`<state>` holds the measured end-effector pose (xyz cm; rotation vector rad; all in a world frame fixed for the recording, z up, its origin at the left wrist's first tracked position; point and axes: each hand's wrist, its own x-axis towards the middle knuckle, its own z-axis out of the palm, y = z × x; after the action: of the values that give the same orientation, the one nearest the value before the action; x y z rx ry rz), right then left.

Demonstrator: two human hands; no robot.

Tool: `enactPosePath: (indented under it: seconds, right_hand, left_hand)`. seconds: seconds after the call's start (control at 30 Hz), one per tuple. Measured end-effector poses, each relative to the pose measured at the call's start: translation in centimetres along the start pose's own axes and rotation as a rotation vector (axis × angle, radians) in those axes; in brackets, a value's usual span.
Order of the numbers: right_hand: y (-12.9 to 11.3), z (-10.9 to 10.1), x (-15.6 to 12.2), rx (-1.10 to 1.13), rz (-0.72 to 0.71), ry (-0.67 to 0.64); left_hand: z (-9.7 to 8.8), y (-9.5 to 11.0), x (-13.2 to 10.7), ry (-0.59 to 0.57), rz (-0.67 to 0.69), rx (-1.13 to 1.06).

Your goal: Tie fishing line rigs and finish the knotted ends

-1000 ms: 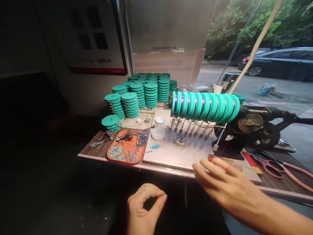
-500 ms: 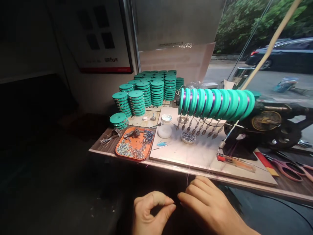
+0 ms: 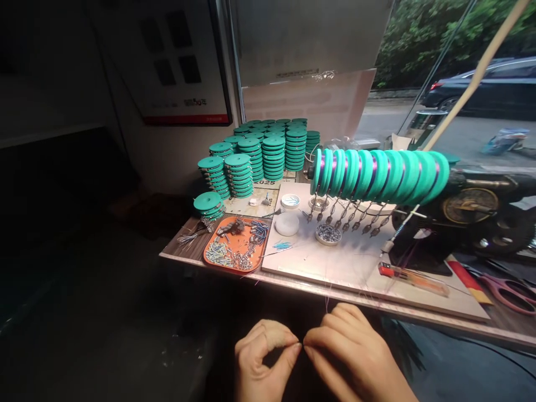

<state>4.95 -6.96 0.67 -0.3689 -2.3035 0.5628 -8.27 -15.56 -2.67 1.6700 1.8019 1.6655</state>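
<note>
My left hand is closed in a pinch, thumb against forefinger, with tape or a plaster around the forefinger. Its fingertips almost meet those of my right hand, whose fingers are curled together. A thin purplish fishing line drops over the table edge to my right hand. Whatever the left fingertips pinch is too small to make out. Beyond the hands, a row of green foam spools sits on a machine's shaft, wound with purple line. Metal swivels and sinkers hang below them.
An orange tray of small metal and tube parts stands left on the table. Behind it are stacked green spools. A dish of sinkers, a box cutter and scissors lie around a pale board.
The view has shifted slightly, so the table things appear further right. My fingertips have come closer together, and both hands stay pinched.
</note>
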Motion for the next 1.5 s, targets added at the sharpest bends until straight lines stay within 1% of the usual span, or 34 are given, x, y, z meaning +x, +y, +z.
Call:
enactPosePath:
  seconds: [0.2,0.33,0.67,0.87,1.07,1.5]
  right_hand:
    - [0.0,0.4,-0.1,-0.064,-0.004,-0.002]
    - [0.1,0.7,-0.1,-0.082,0.011,-0.024]
    - [0.1,1.2,-0.6,-0.07,0.036,-0.006]
    - [0.1,1.4,-0.5,-0.07,0.033,0.018]
    - [0.1,1.3,-0.4,-0.076,0.023,0.031]
    - [0.1,1.2,-0.4,-0.093,0.015,0.045]
  left_hand:
    - [-0.2,0.3,0.1,-0.019,0.093,0.119]
    - [-0.1,0.4,0.2,-0.019,0.13,0.142]
    - [-0.1,0.2,0.0,0.008,0.199,0.177]
    - [-0.1,-0.2,-0.2,-0.028,0.201,0.202]
    - [-0.1,-0.2,-0.2,-0.003,0.213,0.199]
    - [-0.2,-0.3,-0.4,-0.021,0.204,0.226]
